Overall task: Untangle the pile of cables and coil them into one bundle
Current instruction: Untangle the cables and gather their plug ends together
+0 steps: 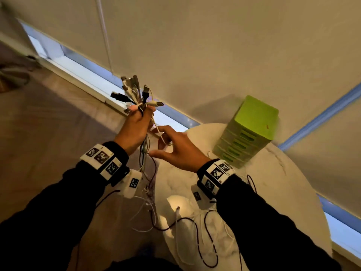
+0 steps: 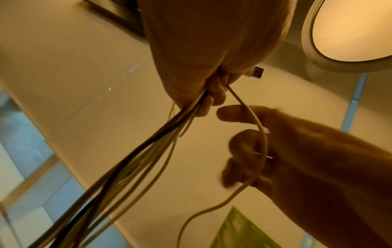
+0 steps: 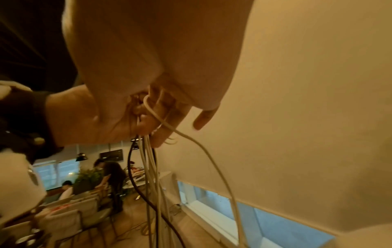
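Note:
My left hand (image 1: 136, 124) is raised and grips a bundle of black and white cables (image 1: 134, 92), with their plugs fanning out above the fist. The strands hang down from the fist (image 2: 148, 151) toward the table. One white cable (image 1: 156, 126) leaves the fist sideways, and my right hand (image 1: 172, 147) just right of it curls its middle fingers loosely round that cable (image 2: 263, 142); thumb and index finger stick out. A USB plug (image 2: 257, 72) pokes from the left hand (image 2: 212, 50). In the right wrist view the bundle (image 3: 148, 167) hangs below the left hand (image 3: 89, 117).
A round white marble table (image 1: 283, 192) lies below my hands with loose cable ends (image 1: 212, 243) trailing over it. A green drawer box (image 1: 248, 132) stands at its far side by the window blind. People sit at tables (image 3: 110, 172) in the background.

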